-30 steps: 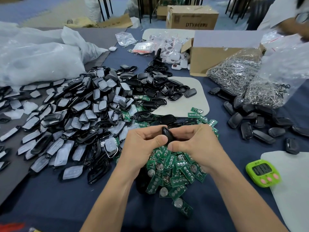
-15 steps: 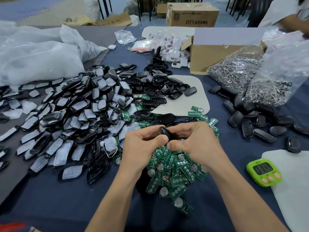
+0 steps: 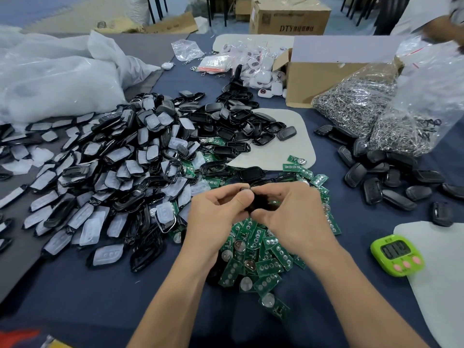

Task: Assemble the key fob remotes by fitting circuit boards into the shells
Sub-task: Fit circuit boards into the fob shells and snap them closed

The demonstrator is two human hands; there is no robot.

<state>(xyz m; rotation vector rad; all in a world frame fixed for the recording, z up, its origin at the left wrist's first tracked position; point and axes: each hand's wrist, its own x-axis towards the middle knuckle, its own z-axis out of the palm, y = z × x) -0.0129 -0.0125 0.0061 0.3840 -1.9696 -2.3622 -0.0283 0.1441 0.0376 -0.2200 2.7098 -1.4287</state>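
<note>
Both my hands meet over a heap of green circuit boards (image 3: 261, 257) on the dark blue table. My left hand (image 3: 216, 217) and my right hand (image 3: 293, 217) pinch one small black key fob shell (image 3: 258, 202) between their fingertips; most of it is hidden by my fingers. A big pile of black shells with pale rubber button pads (image 3: 100, 177) lies to the left. Closed black fobs (image 3: 384, 179) lie in a group to the right.
A green timer (image 3: 396, 254) sits at the right on a pale mat. Bags of metal key rings (image 3: 371, 114) and an open cardboard box (image 3: 324, 74) stand at the back right. White plastic bags (image 3: 55, 71) fill the back left. Another person's arm shows top right.
My fingers have shifted on the shell: it was held edge-up between the hands, and now the fingertips close more tightly over it. The hands stay over the board heap.
</note>
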